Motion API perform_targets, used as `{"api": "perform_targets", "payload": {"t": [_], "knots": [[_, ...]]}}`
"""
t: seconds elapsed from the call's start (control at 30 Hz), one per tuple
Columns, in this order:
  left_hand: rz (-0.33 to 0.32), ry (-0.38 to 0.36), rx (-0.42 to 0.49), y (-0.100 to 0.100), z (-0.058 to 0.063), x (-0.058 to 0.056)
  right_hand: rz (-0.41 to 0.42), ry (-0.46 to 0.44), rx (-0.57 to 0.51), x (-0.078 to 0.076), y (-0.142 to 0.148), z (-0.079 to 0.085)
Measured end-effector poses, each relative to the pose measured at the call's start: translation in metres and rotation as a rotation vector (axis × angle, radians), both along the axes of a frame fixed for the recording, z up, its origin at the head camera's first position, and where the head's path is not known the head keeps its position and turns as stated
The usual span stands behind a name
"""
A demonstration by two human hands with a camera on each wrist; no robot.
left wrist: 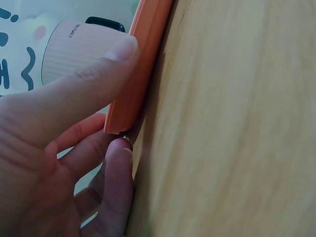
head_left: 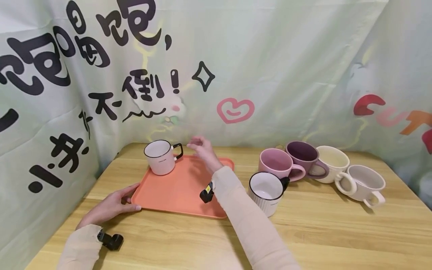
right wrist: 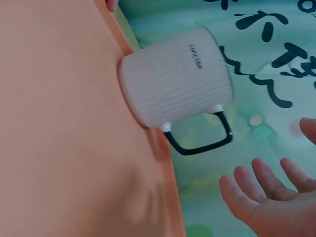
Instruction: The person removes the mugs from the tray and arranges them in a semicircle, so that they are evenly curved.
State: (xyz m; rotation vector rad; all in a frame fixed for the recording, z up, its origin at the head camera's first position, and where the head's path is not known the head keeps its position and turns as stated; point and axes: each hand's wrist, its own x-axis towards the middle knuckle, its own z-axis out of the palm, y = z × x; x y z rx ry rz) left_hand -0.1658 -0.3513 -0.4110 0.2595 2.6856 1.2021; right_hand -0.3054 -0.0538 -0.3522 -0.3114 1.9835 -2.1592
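An orange tray (head_left: 172, 195) lies on the wooden table. At its back left corner stands an upright white ribbed mug (head_left: 161, 164) with a black rim and black handle. My left hand (head_left: 111, 204) grips the tray's front left corner, thumb along the front edge and fingers at the left side. Over the back of the tray is my right hand (head_left: 205, 153), its fingers loosely bent and holding nothing. The right wrist view shows those fingertips apart from the handle of the mug (right wrist: 177, 79).
Right of the tray stands a second white ribbed mug (head_left: 266, 193) with a black rim. Behind it and farther right are a pink mug (head_left: 274, 161), a purple mug (head_left: 303, 155), a cream mug (head_left: 332, 163) and a pale grey mug (head_left: 366, 183). A printed curtain (head_left: 287, 75) hangs behind the table.
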Motion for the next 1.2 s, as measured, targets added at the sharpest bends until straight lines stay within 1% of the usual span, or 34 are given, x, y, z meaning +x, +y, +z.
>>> {"api": "perform_targets", "payload": {"t": [0.1, 0.23, 0.47, 0.67, 0.87, 1.03, 1.2], "knots": [[-0.009, -0.002, 0.019, -0.001, -0.002, 0.0, 0.021, -0.011, -0.01, -0.001, -0.005, -0.004], [-0.001, 0.001, 0.015, -0.001, -0.003, 0.001, 0.063, -0.017, -0.026, -0.004, -0.011, -0.009], [0.01, -0.004, 0.004, -0.002, -0.005, 0.003, 0.126, -0.03, -0.003, -0.01, -0.021, -0.023], [0.018, -0.002, -0.016, -0.002, -0.005, 0.002, 0.138, 0.002, -0.002, -0.011, -0.025, -0.028], [0.013, 0.007, -0.029, -0.001, -0.005, 0.001, 0.185, 0.022, 0.002, -0.012, -0.028, -0.029], [0.009, 0.005, -0.033, 0.0, -0.004, -0.001, 0.175, 0.016, 0.01, -0.012, -0.029, -0.029], [0.011, 0.01, -0.035, -0.001, -0.002, -0.002, 0.13, 0.023, 0.004, -0.013, -0.029, -0.029]]}}
